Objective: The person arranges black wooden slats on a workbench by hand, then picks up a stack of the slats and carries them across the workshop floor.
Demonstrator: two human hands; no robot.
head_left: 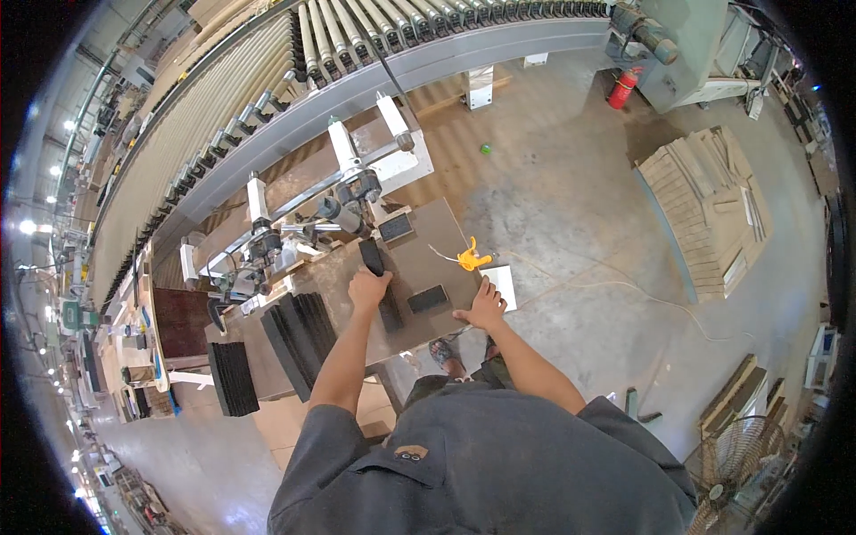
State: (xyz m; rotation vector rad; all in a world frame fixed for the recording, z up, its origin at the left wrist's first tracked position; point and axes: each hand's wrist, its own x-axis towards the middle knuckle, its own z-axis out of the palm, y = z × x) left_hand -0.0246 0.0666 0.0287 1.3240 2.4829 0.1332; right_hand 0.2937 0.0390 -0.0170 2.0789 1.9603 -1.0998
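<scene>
My left hand (367, 290) is closed over the near end of a black strip (371, 253) on the brown worktable (348, 299). Another black strip (390, 314) lies just to the right of my left wrist. My right hand (482, 308) rests at the table's right edge with thumb and fingers apart, holding nothing that I can see. Between my hands is a short black rectangular piece (428, 300). A similar black piece (395, 227) sits farther off, by the clamp-like machine (348, 187). Beyond my right hand is a yellow air-gun-like tool (473, 257) with a thin cord.
Stacked black strips (299, 334) stand at the table's left, with another stack (233, 379) beyond them. A white panel (501, 287) is beside my right hand. A roller conveyor (383, 53) runs behind. To the right are a fire extinguisher (624, 87), a board pallet (700, 201) and a fan (736, 464).
</scene>
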